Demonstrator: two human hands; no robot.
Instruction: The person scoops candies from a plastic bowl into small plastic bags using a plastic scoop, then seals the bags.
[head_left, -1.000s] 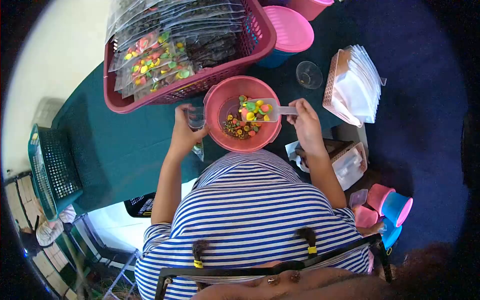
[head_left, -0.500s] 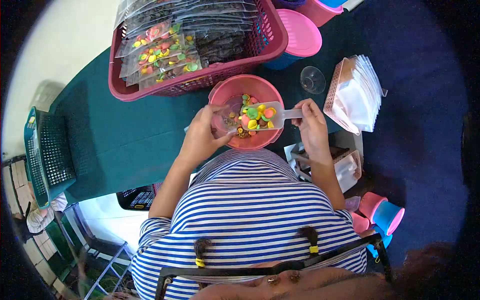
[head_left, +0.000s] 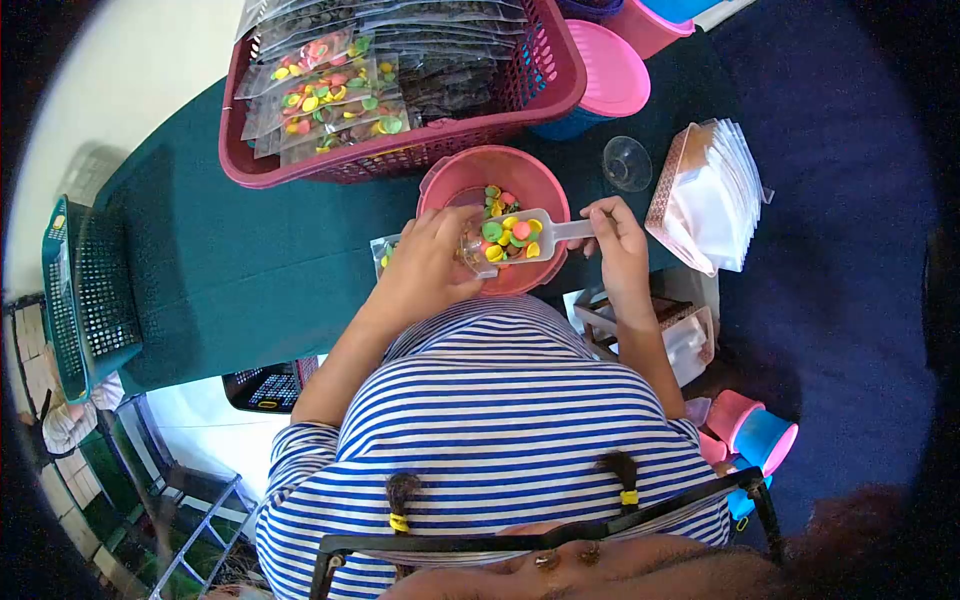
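My right hand (head_left: 618,240) grips the handle of a translucent plastic scoop (head_left: 568,230) loaded with yellow, green, pink and brown shell-shaped pieces (head_left: 515,238). My left hand (head_left: 430,258) is closed around a clear plastic bag (head_left: 383,250), with its mouth turned to the scoop's front end. Some coloured pieces show through the bag left of the fingers. Scoop and bag are both above a pink tub (head_left: 545,180), where more loose pieces lie at the bottom. The hand and scoop hide part of the tub's inside.
Behind the tub stands a maroon basket (head_left: 400,150) of filled bags. To the right are a small clear cup (head_left: 627,163) and a box of flat clear bags (head_left: 705,195). A pink-lidded tub (head_left: 610,70) stands beyond. A green basket (head_left: 90,290) sits at the table's left end.
The scoop has shifted slightly left, its front end now at the bag's mouth. My left hand has turned more palm-down, and coloured pieces now show in the bag's left end.
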